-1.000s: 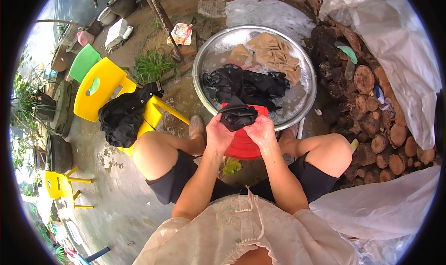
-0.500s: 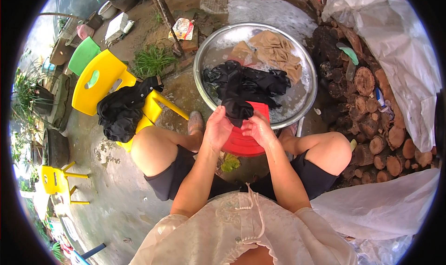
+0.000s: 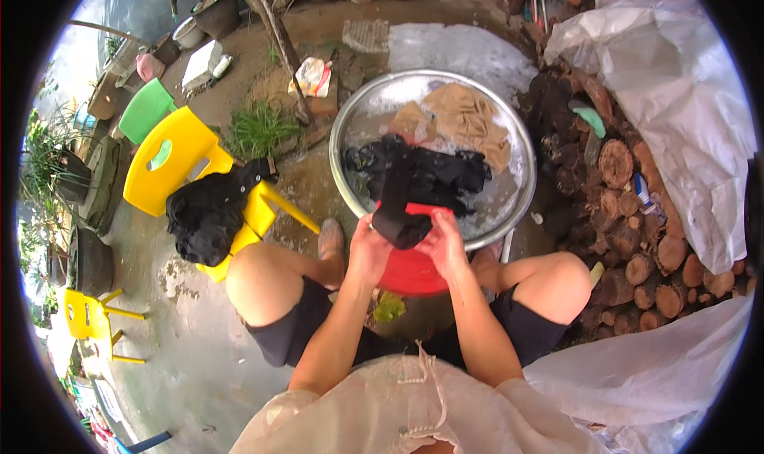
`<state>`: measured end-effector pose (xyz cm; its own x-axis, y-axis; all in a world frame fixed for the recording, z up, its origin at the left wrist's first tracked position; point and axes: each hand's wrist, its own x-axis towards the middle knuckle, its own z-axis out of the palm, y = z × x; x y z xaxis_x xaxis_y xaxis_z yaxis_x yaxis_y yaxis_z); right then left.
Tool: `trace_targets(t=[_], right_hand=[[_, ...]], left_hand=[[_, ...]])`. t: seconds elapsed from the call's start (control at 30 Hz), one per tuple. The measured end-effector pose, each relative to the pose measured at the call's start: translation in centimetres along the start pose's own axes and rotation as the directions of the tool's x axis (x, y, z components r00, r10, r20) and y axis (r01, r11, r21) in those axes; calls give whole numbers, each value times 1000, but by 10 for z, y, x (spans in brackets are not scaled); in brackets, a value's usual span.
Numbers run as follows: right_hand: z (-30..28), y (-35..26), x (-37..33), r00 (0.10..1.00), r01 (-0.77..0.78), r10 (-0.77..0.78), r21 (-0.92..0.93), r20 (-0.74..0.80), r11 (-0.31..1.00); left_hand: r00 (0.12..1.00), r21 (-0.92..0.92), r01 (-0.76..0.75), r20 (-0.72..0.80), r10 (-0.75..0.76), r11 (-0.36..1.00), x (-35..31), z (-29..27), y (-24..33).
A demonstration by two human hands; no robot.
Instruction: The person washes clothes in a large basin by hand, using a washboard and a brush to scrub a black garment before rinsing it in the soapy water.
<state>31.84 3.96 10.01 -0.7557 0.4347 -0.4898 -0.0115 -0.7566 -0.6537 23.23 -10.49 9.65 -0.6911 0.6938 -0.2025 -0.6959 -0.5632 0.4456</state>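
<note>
My left hand [image 3: 371,251] and my right hand [image 3: 442,247] face each other over a red plastic board [image 3: 410,275] at the near rim of a round metal basin [image 3: 341,163]. Between them they grip the end of a wet black garment [image 3: 400,229], fingers curled at its two sides. From this folded end a strip of the cloth runs forward into the basin, where more black cloth [image 3: 446,167] lies bunched in sudsy water. Tan cloth [image 3: 469,120] lies behind it, by the far rim.
At the left a yellow chair [image 3: 177,148] carries a dark garment [image 3: 208,219], with a green chair [image 3: 147,110] behind. Stacked logs [image 3: 637,267] and plastic sheeting [image 3: 660,80] rise at the right. A thin tree trunk [image 3: 274,28] stands beyond grass [image 3: 261,132]. Another yellow chair [image 3: 89,315] is farther left.
The view has tilted, so the basin and hands sit lower in the picture. The garment's end now looks broader and smoother between my hands; both hands still hold it.
</note>
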Motion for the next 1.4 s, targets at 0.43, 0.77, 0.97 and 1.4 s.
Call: trace_targets(t=[0.43, 0.77, 0.97, 1.4], right_hand=[[23, 18, -6, 960, 269, -275, -491, 62, 829], [11, 38, 14, 972, -220, 223, 53, -69, 974], [-14, 36, 20, 749, -261, -63, 381, 660, 887], [17, 14, -1, 943, -253, 28, 659, 332, 709]], left_hand=[[960, 214, -27, -268, 85, 976, 3, -9, -33], [862, 803, -120, -207, 462, 583, 0, 7, -29], [761, 807, -464, 574, 301, -365, -18, 54, -32], [805, 828, -388, 518, 288, -405, -34, 49, -59]])
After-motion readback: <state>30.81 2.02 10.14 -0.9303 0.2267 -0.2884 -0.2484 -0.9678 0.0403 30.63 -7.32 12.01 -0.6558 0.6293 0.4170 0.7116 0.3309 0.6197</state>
